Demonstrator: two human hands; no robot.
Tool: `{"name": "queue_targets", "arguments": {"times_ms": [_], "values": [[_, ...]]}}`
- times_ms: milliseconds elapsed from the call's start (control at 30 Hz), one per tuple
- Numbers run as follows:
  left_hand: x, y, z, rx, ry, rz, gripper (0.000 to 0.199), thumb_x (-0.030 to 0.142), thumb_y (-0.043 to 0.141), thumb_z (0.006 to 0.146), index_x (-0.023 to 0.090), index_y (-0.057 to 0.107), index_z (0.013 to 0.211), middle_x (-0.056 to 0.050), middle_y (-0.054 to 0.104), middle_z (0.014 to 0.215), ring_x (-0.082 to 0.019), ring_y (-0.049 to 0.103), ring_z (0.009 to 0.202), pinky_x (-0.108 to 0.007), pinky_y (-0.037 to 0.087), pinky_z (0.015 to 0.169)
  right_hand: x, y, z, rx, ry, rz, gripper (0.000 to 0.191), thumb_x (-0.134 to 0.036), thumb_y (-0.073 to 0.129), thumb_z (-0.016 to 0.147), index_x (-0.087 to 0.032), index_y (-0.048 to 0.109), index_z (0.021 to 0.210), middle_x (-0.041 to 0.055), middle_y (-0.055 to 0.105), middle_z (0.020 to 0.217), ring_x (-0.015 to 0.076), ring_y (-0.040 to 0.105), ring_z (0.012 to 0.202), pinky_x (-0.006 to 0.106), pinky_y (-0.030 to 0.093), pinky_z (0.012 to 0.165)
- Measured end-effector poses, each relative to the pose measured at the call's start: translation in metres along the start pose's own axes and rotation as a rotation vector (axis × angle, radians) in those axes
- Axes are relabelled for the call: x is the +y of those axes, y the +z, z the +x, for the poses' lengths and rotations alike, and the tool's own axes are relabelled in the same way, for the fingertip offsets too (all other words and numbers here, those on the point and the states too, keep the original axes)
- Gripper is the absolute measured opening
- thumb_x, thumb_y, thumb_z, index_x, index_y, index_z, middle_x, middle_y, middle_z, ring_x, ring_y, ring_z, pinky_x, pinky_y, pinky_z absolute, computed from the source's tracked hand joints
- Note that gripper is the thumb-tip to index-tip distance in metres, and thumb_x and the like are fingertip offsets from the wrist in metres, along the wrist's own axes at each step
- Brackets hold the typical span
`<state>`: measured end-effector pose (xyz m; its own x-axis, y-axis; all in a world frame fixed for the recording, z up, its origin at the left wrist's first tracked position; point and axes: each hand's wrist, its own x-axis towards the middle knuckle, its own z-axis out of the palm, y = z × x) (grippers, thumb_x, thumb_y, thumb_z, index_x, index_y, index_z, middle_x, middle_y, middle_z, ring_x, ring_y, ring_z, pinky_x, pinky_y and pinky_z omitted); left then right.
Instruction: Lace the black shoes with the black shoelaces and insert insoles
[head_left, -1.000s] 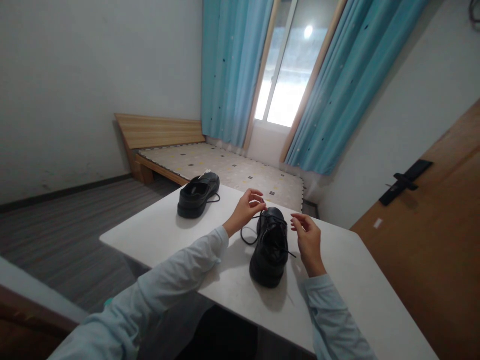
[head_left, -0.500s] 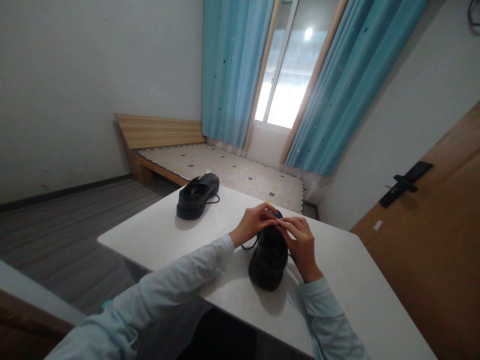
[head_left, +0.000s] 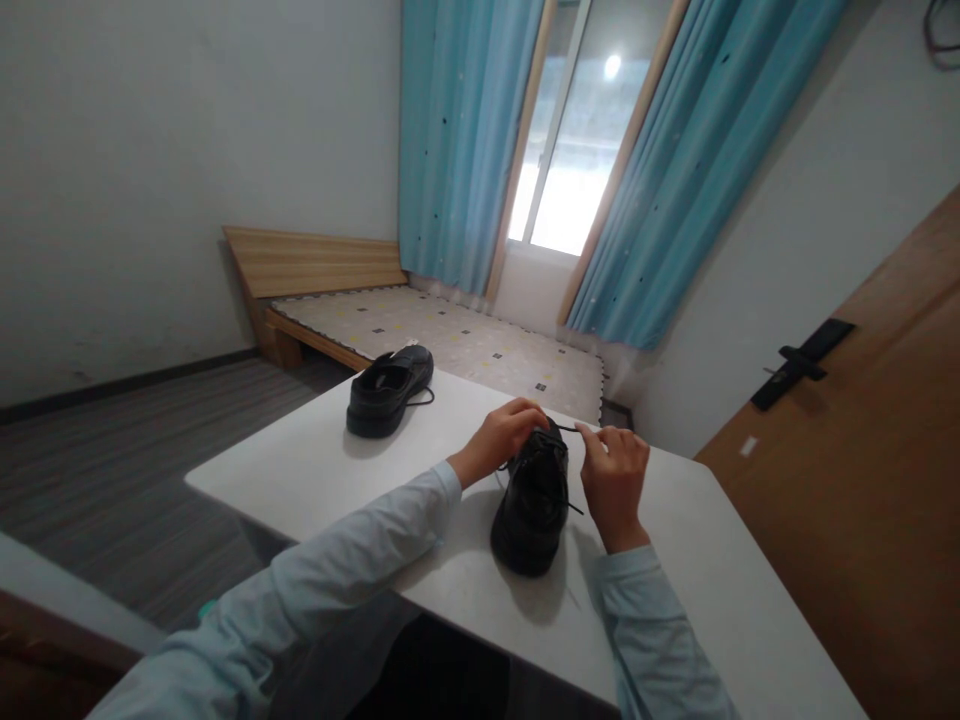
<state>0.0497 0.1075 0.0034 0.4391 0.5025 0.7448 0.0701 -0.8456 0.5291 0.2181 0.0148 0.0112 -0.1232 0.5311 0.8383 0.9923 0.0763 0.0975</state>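
A black lace-up shoe (head_left: 529, 515) stands on the white table (head_left: 660, 610), its heel toward me. My right hand (head_left: 613, 472), to the right of the shoe's toe, pinches a black shoelace (head_left: 568, 429) drawn out sideways from the front of the shoe. At the upper left of the same shoe, my left hand (head_left: 506, 437) has its fingers closed by the lacing; what lies between the fingertips is hidden. Another lace end sticks out over the shoe's right side. A second black shoe (head_left: 386, 395) sits further off to the left, with its lace loose on the table.
Beyond the table is a bed (head_left: 465, 335) with a wooden headboard (head_left: 315, 262). Blue curtains (head_left: 469, 140) hang at a bright window (head_left: 577, 150). A wooden door (head_left: 862, 460) with a black handle (head_left: 802, 365) is on the right.
My right hand has moved right, away from my left hand, pulling the lace out between them. My left hand has shifted slightly to the left. The lacing is now more visible.
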Motion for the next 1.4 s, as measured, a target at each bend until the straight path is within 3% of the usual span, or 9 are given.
{"name": "queue_targets", "arguments": {"times_ms": [167, 267, 333, 467, 633, 900, 1167, 1400], "values": [[-0.011, -0.009, 0.005, 0.026, -0.005, 0.107, 0.024, 0.008, 0.049, 0.082, 0.02, 0.069, 0.082, -0.005, 0.063, 0.097, -0.014, 0.061, 0.091, -0.027, 0.048, 0.083, 0.011, 0.012, -0.001, 0.033, 0.407, 0.294, 0.016, -0.026, 0.05, 0.084, -0.018, 0.063, 0.086, 0.0077, 0.063, 0.079, 0.0216, 0.053, 0.076, 0.035, 0.038, 0.071], [-0.013, -0.009, 0.006, -0.04, -0.034, 0.098, 0.021, 0.012, 0.051, 0.083, 0.02, 0.067, 0.095, -0.006, 0.065, 0.1, -0.016, 0.061, 0.094, -0.03, 0.047, 0.087, 0.013, 0.022, -0.005, -0.05, 0.681, 0.61, 0.022, -0.039, 0.06, 0.076, -0.017, 0.061, 0.079, 0.0073, 0.066, 0.075, 0.0195, 0.058, 0.067, 0.032, 0.042, 0.063], [-0.012, -0.007, 0.007, -0.083, -0.052, 0.095, 0.021, 0.016, 0.053, 0.084, 0.019, 0.064, 0.101, -0.007, 0.066, 0.102, -0.018, 0.061, 0.096, -0.031, 0.046, 0.089, 0.015, 0.027, -0.007, -0.118, 0.753, 0.753, 0.028, -0.044, 0.064, 0.072, -0.016, 0.062, 0.076, 0.0075, 0.068, 0.072, 0.0199, 0.06, 0.066, 0.033, 0.044, 0.064], [-0.01, -0.004, 0.007, -0.153, -0.033, 0.09, 0.02, 0.02, 0.056, 0.083, 0.019, 0.065, 0.102, -0.007, 0.065, 0.104, -0.018, 0.06, 0.099, -0.032, 0.045, 0.091, 0.02, 0.032, -0.008, -0.181, 0.778, 0.898, 0.037, -0.051, 0.067, 0.065, -0.015, 0.065, 0.071, 0.007, 0.068, 0.066, 0.0189, 0.06, 0.06, 0.033, 0.046, 0.061], [-0.008, -0.001, 0.007, -0.189, 0.01, 0.066, 0.008, 0.024, 0.066, 0.077, 0.022, 0.071, 0.084, -0.006, 0.065, 0.099, -0.019, 0.057, 0.098, -0.035, 0.042, 0.094, 0.024, 0.033, -0.009, -0.224, 0.802, 0.964, 0.042, -0.054, 0.073, 0.056, -0.015, 0.066, 0.067, 0.0064, 0.067, 0.06, 0.0177, 0.059, 0.054, 0.031, 0.046, 0.053], [-0.012, 0.0, 0.009, -0.264, -0.012, 0.081, 0.009, 0.027, 0.067, 0.076, 0.022, 0.073, 0.079, -0.007, 0.066, 0.099, -0.02, 0.057, 0.097, -0.035, 0.042, 0.093, 0.021, 0.034, -0.012, -0.235, 0.787, 0.98, 0.044, -0.054, 0.076, 0.055, -0.015, 0.065, 0.072, 0.0046, 0.065, 0.059, 0.0177, 0.059, 0.054, 0.031, 0.047, 0.052], [-0.009, 0.0, 0.014, -0.389, -0.034, 0.109, 0.012, 0.024, 0.066, 0.075, 0.021, 0.075, 0.083, -0.008, 0.068, 0.102, -0.019, 0.062, 0.092, -0.028, 0.044, 0.087, 0.017, 0.034, -0.014, -0.31, 0.748, 0.909, 0.043, -0.058, 0.072, 0.057, -0.016, 0.062, 0.06, 0.002, 0.06, 0.056, 0.0139, 0.051, 0.049, 0.027, 0.041, 0.049], [-0.005, 0.01, 0.018, -0.414, -0.065, 0.154, 0.018, 0.015, 0.065, 0.069, 0.021, 0.076, 0.081, -0.005, 0.071, 0.092, -0.019, 0.063, 0.092, -0.025, 0.045, 0.083, 0.011, 0.03, -0.012, -0.297, 0.684, 0.869, 0.04, -0.055, 0.069, 0.062, -0.018, 0.058, 0.054, 0.0001, 0.056, 0.052, 0.0132, 0.048, 0.049, 0.026, 0.036, 0.048]]}}
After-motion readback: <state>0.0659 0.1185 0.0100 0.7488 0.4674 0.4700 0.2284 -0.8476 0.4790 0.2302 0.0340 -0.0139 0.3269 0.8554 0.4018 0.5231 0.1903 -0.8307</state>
